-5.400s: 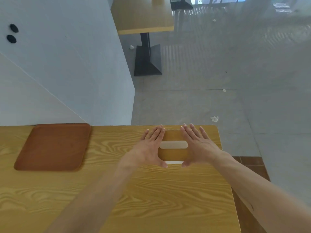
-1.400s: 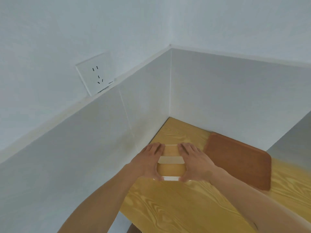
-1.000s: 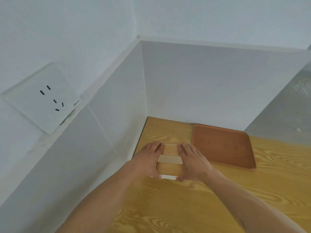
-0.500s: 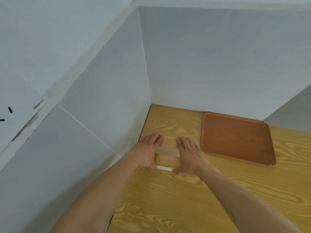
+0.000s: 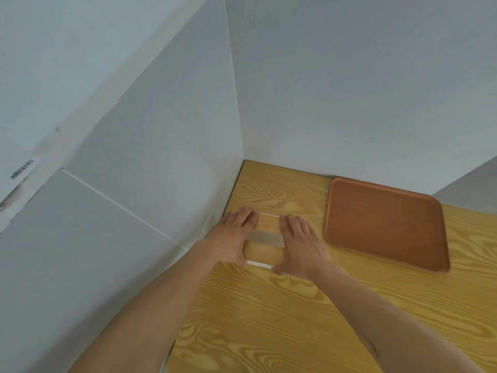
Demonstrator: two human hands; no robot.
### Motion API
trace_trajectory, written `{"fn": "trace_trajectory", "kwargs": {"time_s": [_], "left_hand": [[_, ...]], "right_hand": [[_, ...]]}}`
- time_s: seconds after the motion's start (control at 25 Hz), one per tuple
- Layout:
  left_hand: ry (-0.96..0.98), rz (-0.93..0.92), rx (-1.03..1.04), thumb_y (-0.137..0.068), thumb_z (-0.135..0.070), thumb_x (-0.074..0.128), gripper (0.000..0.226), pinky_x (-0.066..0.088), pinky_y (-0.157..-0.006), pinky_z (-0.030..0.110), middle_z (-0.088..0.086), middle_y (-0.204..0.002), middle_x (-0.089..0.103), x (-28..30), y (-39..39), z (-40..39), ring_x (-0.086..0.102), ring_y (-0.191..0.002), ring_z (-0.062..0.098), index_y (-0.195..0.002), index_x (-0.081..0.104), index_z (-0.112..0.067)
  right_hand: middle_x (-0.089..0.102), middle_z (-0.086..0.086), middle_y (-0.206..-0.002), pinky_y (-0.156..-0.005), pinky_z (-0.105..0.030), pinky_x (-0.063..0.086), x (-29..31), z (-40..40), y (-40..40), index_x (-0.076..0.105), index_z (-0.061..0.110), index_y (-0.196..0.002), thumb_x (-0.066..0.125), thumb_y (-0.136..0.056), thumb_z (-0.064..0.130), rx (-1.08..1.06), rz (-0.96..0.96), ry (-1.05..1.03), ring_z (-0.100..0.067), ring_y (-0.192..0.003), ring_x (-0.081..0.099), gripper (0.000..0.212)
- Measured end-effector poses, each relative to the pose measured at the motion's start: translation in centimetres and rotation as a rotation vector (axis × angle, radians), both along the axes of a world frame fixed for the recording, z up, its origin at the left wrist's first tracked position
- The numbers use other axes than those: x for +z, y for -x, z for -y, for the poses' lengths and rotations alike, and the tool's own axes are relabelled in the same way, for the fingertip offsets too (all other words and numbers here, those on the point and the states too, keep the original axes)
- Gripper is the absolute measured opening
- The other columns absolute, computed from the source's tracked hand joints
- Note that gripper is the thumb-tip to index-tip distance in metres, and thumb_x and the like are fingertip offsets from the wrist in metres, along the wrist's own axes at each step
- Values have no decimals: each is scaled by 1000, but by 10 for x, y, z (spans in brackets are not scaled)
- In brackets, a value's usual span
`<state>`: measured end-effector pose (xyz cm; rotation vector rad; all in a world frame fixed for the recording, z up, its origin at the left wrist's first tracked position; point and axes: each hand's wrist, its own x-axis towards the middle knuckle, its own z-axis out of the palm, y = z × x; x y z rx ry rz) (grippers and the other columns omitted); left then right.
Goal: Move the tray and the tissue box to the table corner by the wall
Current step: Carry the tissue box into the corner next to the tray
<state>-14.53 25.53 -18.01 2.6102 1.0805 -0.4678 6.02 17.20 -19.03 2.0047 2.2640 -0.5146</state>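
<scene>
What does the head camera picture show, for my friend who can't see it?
Two bare hands, left hand and right hand, press the sides of a wood-topped tissue box with a pale slot on a yellow wooden table, beside the white wall corner. A flat reddish-brown wooden tray lies to the right, against the far wall.

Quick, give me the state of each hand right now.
Left hand: closed on the left side of the tissue box.
Right hand: closed on the box's right side.
</scene>
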Motion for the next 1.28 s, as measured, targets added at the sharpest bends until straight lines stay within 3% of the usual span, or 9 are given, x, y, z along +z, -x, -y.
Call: {"fn": "trace_trajectory", "kwargs": {"time_s": [0.12, 0.2, 0.32, 0.44, 0.76, 0.92, 1.12, 1.28], "left_hand": [[18, 10, 115, -72, -47, 76, 130, -5, -123, 50, 6, -164, -23, -3, 5, 15, -21, -151, 23, -154, -20, -16], [3, 91, 219, -78, -52, 71, 128, -11, -122, 46, 4, -161, -32, -7, 10, 37, -29, -148, 21, -152, -26, -18], [-36, 185, 267, -90, -69, 45, 109, -13, -120, 40, 3, -160, -36, -15, 20, 80, -34, -146, 17, -150, -30, -17], [-58, 156, 251, -95, -70, 28, 96, -12, -121, 42, 3, -159, -38, -23, 28, 112, -35, -146, 18, -150, -31, -19], [-91, 92, 258, -94, -66, 31, 95, -7, -122, 47, 6, -160, -36, -27, 26, 111, -34, -146, 21, -152, -28, -19], [-110, 84, 255, -95, -68, 25, 92, -15, -120, 40, 7, -161, -32, -24, 23, 92, -33, -146, 21, -153, -24, -17], [-85, 70, 250, -96, -67, 25, 90, -16, -119, 35, 9, -162, -28, -16, 14, 54, -27, -148, 22, -154, -19, -15], [-66, 29, 247, -96, -65, 28, 90, -9, -123, 38, 10, -163, -24, -11, 7, 27, -22, -151, 23, -155, -17, -14]], "right_hand": [[-10, -13, -169, -126, -47, -3, 3, 7, 5, -13, 6, -158, 63, -68, 82, -42, -12, 71, -30, -154, -16, 140], [-19, -12, -167, -126, -49, -1, 5, 25, 9, -15, 6, -157, 49, -77, 84, -69, -60, 31, -29, -152, -22, 129], [-7, -15, -168, -126, -46, 4, 1, 72, 17, -3, 4, -159, 35, -93, 72, -41, -75, -109, -29, -155, -10, 102], [3, -17, -168, -122, -45, 7, -9, 108, 25, 8, 2, -159, 33, -98, 63, -12, -32, -115, -31, -155, 0, 89], [9, -15, -168, -122, -46, 12, -14, 106, 27, 15, 5, -159, 29, -98, 58, -28, 18, -88, -31, -155, 5, 81], [3, -13, -168, -125, -49, 16, -12, 88, 23, 10, 8, -159, 25, -99, 59, -43, -1, -59, -29, -155, -1, 81], [-17, -7, -167, -125, -44, -4, -10, 52, 18, -11, 14, -158, 24, -101, 61, -41, 5, -11, -23, -152, -21, 82], [-19, -6, -167, -125, -45, -5, -8, 25, 14, -13, 15, -158, 25, -101, 61, -51, 33, 6, -22, -152, -22, 82]]}}
